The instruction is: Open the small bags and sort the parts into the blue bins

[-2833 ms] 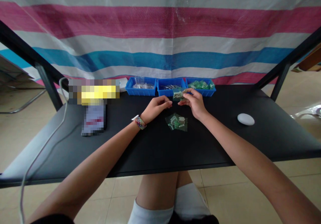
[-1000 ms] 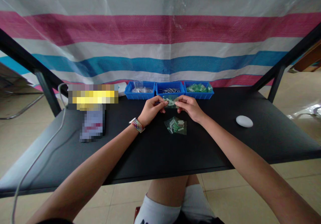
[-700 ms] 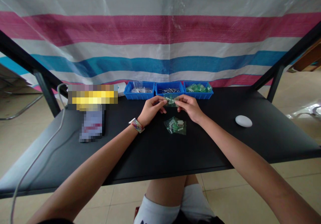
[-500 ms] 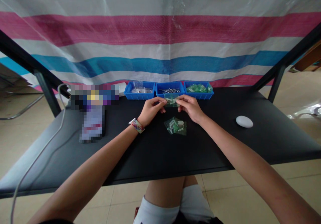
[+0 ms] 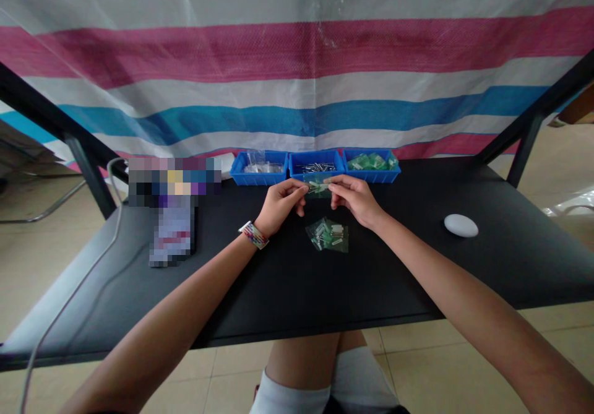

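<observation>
Between my two hands is a small clear greenish plastic bag (image 5: 318, 186) with pale and metal pieces in it. My left hand (image 5: 283, 203) pinches its left edge between thumb and fingers. On the opposite edge, my right hand (image 5: 353, 197) is closed in a similar pinch. Below them on the black table lie a few filled plastic bags (image 5: 327, 234), overlapping, with white and metal pieces showing through. Just behind the hands stands a blue bin (image 5: 317, 164) of small metal pins.
A left blue bin (image 5: 258, 168) holds clear plastic pieces, a right blue bin (image 5: 371, 165) green bags. On the black table (image 5: 288, 290) are a white oval object (image 5: 461, 225) at right and blurred-out items (image 5: 172, 228) at left. A cable (image 5: 99, 265) crosses the left side.
The camera view has shifted slightly. Both hands keep their pinch on the bag, with almost no movement; the bags on the table look unchanged.
</observation>
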{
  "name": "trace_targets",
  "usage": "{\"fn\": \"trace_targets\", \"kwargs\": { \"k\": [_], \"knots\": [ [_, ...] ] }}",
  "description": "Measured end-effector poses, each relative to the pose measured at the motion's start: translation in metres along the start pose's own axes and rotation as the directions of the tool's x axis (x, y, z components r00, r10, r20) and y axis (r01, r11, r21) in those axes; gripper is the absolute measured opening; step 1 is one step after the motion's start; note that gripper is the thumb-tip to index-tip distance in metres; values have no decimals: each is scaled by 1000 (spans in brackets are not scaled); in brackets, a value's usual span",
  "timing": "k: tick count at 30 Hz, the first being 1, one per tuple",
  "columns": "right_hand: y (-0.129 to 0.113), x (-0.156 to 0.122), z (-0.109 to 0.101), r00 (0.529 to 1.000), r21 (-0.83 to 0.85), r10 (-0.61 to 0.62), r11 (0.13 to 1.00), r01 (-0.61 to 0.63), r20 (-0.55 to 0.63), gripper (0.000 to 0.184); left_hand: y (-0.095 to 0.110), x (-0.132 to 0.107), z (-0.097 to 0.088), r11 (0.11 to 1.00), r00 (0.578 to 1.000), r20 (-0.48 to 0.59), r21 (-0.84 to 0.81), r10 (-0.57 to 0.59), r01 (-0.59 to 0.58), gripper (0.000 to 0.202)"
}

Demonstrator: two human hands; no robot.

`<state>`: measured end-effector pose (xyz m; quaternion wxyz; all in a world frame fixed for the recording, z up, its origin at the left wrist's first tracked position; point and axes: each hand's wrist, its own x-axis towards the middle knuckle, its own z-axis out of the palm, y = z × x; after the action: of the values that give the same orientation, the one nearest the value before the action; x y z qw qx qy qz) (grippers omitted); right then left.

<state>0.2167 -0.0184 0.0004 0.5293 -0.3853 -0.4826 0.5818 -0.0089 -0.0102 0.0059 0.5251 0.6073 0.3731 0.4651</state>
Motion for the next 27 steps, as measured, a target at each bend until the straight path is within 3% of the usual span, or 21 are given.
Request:
{"fn": "trace_targets", "kwargs": {
  "k": [6,11,18,22,27],
  "knots": [
    [-1,-2,-2,1000,75,16,997,-17,7,36,2,0,0,994,999,30,-94,-44,47,44],
    [2,-2,0,1000,41,-29,999,29,-10,38,5,-1,1,992,999,17,-111,-50,52,43],
    [4,-4,4,995,-71,-90,994,87,-43,44,3,-2,1,994,999,25,-106,-21,23,68],
    [2,-5,4,997,-32,-58,998,57,-42,61,-2,0,0,996,999,29,-89,-17,20,49],
    [3,-4,4,998,-70,-63,996,60,-31,41,-1,0,0,997,999,30,-74,10,-8,41]
  ]
}}
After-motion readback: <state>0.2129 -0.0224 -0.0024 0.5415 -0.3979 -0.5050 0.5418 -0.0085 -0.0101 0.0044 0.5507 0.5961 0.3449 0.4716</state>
